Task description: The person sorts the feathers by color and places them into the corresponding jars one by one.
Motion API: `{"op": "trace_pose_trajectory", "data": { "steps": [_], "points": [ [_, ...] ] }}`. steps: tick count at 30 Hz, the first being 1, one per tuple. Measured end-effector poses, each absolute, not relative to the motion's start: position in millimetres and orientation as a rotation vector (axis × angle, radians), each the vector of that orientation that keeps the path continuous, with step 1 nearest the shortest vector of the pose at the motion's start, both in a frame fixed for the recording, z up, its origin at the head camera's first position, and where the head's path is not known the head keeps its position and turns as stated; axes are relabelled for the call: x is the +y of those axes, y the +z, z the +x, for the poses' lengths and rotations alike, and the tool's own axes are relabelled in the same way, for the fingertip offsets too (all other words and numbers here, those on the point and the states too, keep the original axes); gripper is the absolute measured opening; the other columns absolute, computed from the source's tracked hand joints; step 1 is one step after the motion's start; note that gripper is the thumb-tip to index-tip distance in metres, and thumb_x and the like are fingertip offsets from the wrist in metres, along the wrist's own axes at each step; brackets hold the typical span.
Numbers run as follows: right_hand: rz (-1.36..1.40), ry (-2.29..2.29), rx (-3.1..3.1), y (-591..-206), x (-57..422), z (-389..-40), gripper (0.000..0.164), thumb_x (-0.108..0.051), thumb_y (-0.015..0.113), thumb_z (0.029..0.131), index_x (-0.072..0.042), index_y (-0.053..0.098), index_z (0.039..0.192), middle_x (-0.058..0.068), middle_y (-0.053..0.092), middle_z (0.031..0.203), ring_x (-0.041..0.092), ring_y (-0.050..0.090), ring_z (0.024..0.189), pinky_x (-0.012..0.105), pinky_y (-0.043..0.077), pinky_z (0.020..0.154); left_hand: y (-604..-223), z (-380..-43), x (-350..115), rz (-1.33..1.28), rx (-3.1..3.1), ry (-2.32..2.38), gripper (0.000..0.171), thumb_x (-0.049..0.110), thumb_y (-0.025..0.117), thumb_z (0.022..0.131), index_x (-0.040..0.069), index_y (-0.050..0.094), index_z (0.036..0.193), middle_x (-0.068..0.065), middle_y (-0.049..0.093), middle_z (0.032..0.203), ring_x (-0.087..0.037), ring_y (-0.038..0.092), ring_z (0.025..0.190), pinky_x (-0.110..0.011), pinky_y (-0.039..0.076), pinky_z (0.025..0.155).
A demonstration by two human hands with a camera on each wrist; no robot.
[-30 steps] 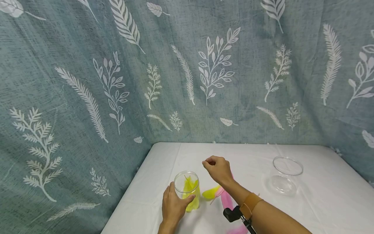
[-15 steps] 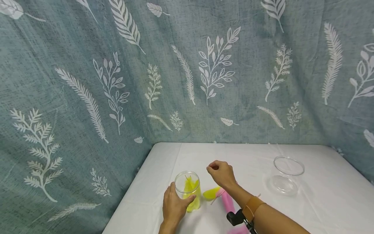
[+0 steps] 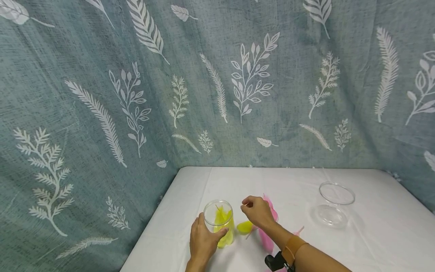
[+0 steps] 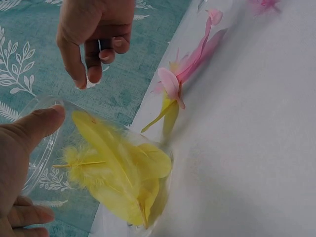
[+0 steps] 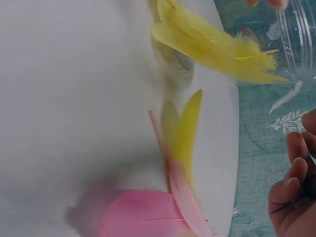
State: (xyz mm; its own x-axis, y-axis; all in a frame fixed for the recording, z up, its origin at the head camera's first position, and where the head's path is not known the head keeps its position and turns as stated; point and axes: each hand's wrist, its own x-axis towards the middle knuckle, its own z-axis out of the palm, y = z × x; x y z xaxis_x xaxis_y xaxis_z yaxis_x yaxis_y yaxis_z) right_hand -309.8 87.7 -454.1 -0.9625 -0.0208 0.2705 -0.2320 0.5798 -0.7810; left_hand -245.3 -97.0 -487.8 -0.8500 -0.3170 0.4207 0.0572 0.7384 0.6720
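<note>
A clear jar (image 3: 209, 212) stands on the white table at the left, and several yellow feathers (image 4: 123, 173) lean inside it. My left hand (image 3: 205, 240) grips its side, with the thumb (image 4: 45, 121) across the wall near the rim. To the right, my right hand (image 3: 257, 211) hovers over loose feathers, fingers loosely bent and nothing visible between them. Below it lies a yellow feather (image 5: 188, 126) partly covered by a pale pink one (image 5: 185, 192). A brighter pink feather (image 3: 266, 240) is beside them, partly hidden by the right forearm in the head view.
A second clear jar (image 3: 331, 217) stands farther back on the right, its rim open. More pink feathers lie around the right forearm, one quill (image 3: 300, 231) poking out beyond it. A patterned blue-green curtain (image 3: 238, 83) hangs behind and left of the table (image 3: 272, 175).
My right hand first drifts right, then lowers toward the loose feathers, uncovering a pink feather behind it. The left hand keeps its hold on the jar.
</note>
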Motion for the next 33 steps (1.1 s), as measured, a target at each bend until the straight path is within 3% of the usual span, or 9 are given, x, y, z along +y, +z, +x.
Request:
{"op": "trace_pose_trajectory", "data": {
  "steps": [14,33],
  "points": [
    [0.301,1.24,-2.67,-471.5,82.1,-306.6,0.014,-0.012,0.073,0.081,-0.004,0.072,0.093,-0.002,0.06,0.074,0.014,0.054,0.066,0.03,0.048,0.059,-488.5,-246.2,-97.8,0.188,-2.412,-0.98,0.097,0.041,0.092,0.057,-0.007,0.051,0.13,-0.026,0.056,0.122,-0.04,0.054,0.111,-0.052,0.046,0.089],
    [0.617,0.968,-2.785,-500.4,74.4,-302.2,0.022,-0.008,0.074,0.068,0.0,0.07,0.089,-0.001,0.057,0.067,0.014,0.05,0.06,0.031,0.045,0.053,-488.1,-246.8,-98.4,0.184,-2.435,-0.966,0.094,0.043,0.092,0.057,-0.004,0.052,0.128,-0.021,0.058,0.117,-0.036,0.056,0.107,-0.049,0.047,0.086]
  ]
}}
